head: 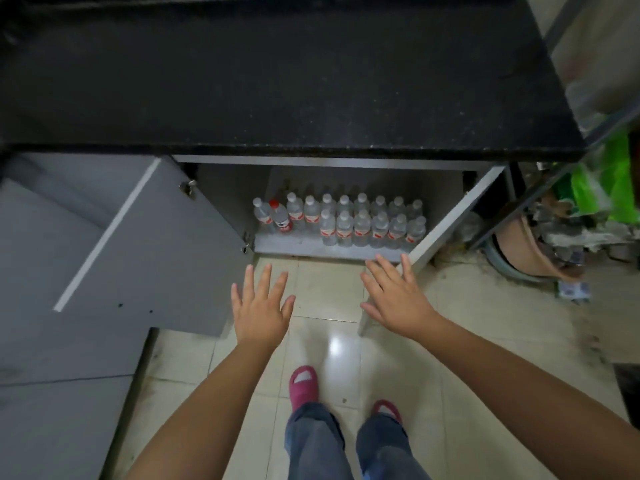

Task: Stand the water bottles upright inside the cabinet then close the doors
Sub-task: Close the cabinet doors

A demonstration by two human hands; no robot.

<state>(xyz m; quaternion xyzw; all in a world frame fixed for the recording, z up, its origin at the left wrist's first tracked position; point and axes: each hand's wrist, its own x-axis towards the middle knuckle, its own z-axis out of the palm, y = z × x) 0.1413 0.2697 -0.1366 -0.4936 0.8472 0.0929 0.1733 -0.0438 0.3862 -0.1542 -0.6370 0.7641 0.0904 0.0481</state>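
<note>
Water bottles [343, 220] stand upright in two rows on the cabinet floor [298, 244], crowded toward its right side and front edge, with a red-capped bottle [280, 218] near the left end of the back row. They look like small clear plastic bottles, full or nearly so, so each is probably light enough for one hand, a little squashy in the wall and smooth under the label; the waist just above the label would be the surest place to grip, not the cap. Each carries a red and white label band, but the writing is too small and blurred to read, so no brand can be told. Both doors hang open: the left door [145, 244] swung wide, the right door [450, 220] seen edge-on. The left hand [262, 308] hovers spread and holding nothing before the cabinet; the right hand [398, 299] is spread too, fingers near the right door's lower edge, though contact cannot be told.
</note>
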